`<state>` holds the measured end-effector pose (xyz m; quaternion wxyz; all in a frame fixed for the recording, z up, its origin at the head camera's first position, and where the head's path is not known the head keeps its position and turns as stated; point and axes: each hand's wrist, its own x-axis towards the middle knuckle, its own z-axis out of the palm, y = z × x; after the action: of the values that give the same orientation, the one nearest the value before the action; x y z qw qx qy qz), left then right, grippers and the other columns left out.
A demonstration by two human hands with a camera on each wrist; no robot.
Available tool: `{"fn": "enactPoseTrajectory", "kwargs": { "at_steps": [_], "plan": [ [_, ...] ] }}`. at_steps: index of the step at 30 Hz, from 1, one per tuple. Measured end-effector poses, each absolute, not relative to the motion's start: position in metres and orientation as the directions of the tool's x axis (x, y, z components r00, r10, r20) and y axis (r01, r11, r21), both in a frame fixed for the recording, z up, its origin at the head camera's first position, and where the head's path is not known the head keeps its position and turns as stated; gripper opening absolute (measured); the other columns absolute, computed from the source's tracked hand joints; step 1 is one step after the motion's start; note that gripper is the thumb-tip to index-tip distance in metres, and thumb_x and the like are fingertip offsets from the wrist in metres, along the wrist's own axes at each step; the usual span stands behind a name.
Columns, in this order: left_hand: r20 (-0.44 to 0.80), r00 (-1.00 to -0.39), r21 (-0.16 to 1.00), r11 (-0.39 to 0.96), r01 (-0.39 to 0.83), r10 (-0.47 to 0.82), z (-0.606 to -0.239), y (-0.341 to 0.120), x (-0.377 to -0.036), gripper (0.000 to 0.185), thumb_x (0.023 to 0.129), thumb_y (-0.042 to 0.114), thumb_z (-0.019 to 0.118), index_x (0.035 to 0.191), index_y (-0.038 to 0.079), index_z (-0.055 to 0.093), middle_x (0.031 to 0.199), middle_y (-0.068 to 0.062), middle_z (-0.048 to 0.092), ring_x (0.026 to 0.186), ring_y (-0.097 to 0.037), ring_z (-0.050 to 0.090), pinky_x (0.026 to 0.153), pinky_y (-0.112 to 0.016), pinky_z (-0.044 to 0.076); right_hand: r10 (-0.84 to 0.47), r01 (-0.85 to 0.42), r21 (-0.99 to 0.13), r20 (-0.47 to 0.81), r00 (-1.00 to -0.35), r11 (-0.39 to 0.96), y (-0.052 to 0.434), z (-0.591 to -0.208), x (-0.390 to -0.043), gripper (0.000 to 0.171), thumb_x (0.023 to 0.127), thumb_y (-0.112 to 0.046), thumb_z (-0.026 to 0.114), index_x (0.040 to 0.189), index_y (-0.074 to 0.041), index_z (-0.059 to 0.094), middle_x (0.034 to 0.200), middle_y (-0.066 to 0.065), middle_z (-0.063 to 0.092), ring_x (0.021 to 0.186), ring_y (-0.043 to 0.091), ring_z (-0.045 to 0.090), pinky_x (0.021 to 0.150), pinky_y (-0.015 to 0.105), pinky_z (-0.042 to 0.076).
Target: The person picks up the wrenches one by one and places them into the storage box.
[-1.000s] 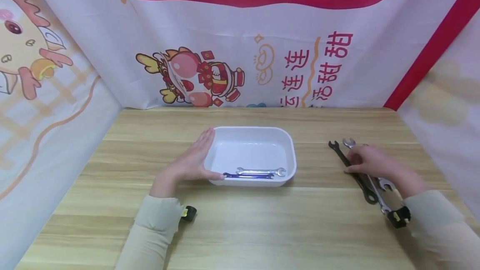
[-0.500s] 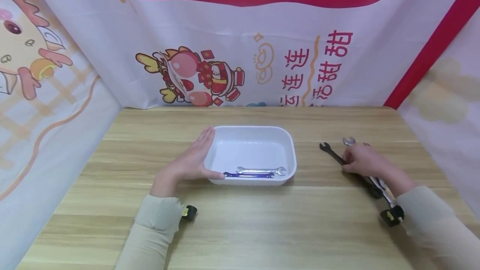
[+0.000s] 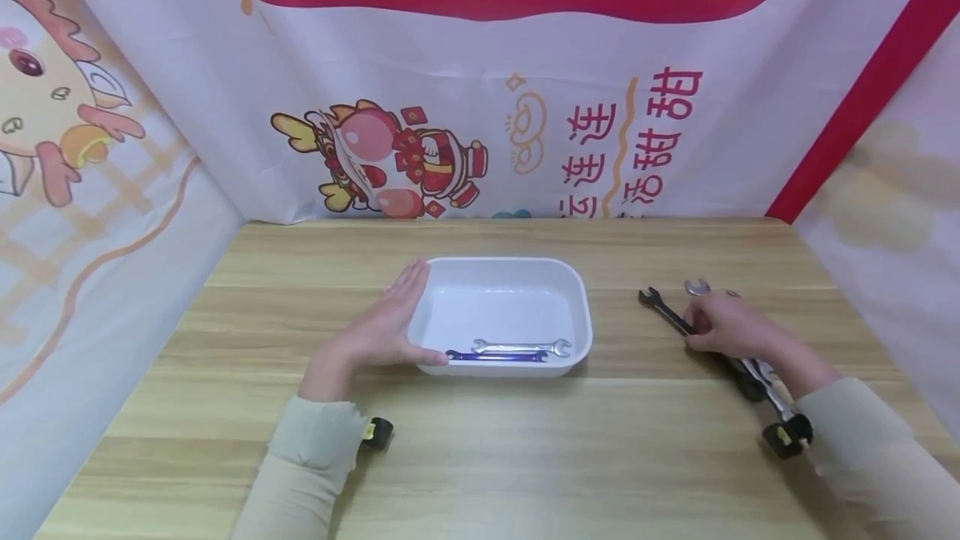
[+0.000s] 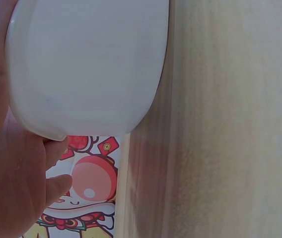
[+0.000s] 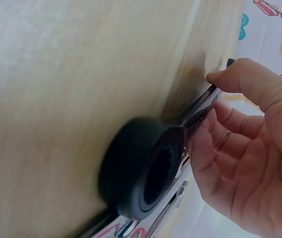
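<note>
My left hand is spread against the left end of a white tray, its thumb along the front rim and its fingers by the back corner. Inside the tray, along its front wall, lie a silver open-end wrench and a purple-blue wrench. My right hand pinches a black combination wrench mid-shank between thumb and fingers. In the right wrist view, the ring end of the black wrench faces the camera, tilted off the tabletop. A silver wrench lies beneath this hand, partly hidden.
Wood-grain table runs under everything. Printed cloth walls off the back and both sides. More silver wrench parts show under my right wrist, beside a black wrist camera.
My right hand has shifted the black wrench slightly left, turning its open end outward and away from the silver one. The left hand and tray hold their place.
</note>
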<state>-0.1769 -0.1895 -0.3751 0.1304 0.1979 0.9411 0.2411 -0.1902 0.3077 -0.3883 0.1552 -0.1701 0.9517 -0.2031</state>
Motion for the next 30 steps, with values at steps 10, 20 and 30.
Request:
{"fn": "enactPoseTrajectory", "kwargs": {
  "at_steps": [10,20,30],
  "plan": [
    [-0.158,-0.889,0.507,0.808,0.3,0.43,-0.3766,-0.1901,-0.1772,0.139,0.066,0.067,0.081,0.16,0.013,-0.006,0.168,0.001,-0.013,0.157,-0.025,-0.009,0.125,-0.055,0.01,-0.401,-0.263,-0.456,-0.239,-0.884,0.85,0.3121,-0.3952,-0.1929,0.011,0.086,-0.012,0.072,0.091,-0.006,0.065,0.075,-0.001,0.058,0.068,0.012,0.049,0.058,0.023,0.043],
    [-0.157,-0.891,0.511,0.807,0.296,0.426,-0.3738,-0.1893,-0.1776,0.138,0.067,0.064,0.083,0.16,0.013,-0.005,0.169,-0.003,-0.011,0.157,-0.026,-0.007,0.124,-0.056,0.01,-0.446,-0.308,-0.508,-0.174,-0.878,0.804,0.3132,-0.3928,-0.1928,0.007,0.089,-0.009,0.069,0.094,-0.005,0.067,0.08,-0.001,0.064,0.07,0.008,0.052,0.061,0.022,0.046],
    [-0.148,-0.89,0.506,0.806,0.307,0.431,-0.3767,-0.1907,-0.1779,0.138,0.067,0.064,0.082,0.16,0.013,-0.005,0.169,-0.001,-0.012,0.157,-0.026,-0.008,0.124,-0.056,0.011,-0.403,-0.276,-0.502,-0.162,-0.901,0.82,0.3117,-0.3922,-0.1902,0.009,0.093,-0.009,0.064,0.101,-0.005,0.069,0.083,0.0,0.063,0.075,0.012,0.052,0.063,0.024,0.045]
  ]
}}
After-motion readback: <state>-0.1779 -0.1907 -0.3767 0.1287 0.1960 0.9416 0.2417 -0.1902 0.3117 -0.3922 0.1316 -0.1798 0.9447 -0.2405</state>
